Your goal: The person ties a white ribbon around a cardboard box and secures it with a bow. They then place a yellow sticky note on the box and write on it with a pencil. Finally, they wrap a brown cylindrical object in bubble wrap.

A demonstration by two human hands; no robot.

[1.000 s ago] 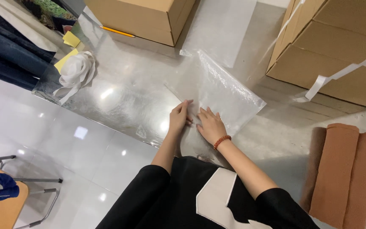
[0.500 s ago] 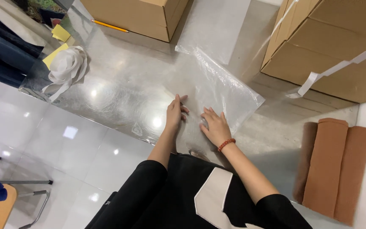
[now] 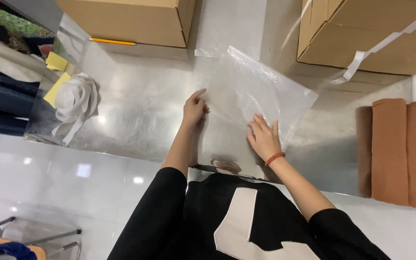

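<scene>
Because the clear plastic bag point(image 3: 256, 91) lying flat on the shiny bench point(image 3: 136, 120) looks thin, limp and slippery, its edges suit pinching; left hand point(image 3: 194, 108) and right hand point(image 3: 265, 139) press it, fingers spread.

Plastic bag point(image 3: 251, 91) flat on table point(image 3: 136, 120); boxes point(image 3: 136, 19) behind; tape coil point(image 3: 75, 98) left; rolled cloth point(image 3: 393, 149) right.

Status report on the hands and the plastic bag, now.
Left hand flat on clear plastic bag, near edge. Right hand flat on its near corner. Bag lies on steel table. Nothing in the way.
</scene>
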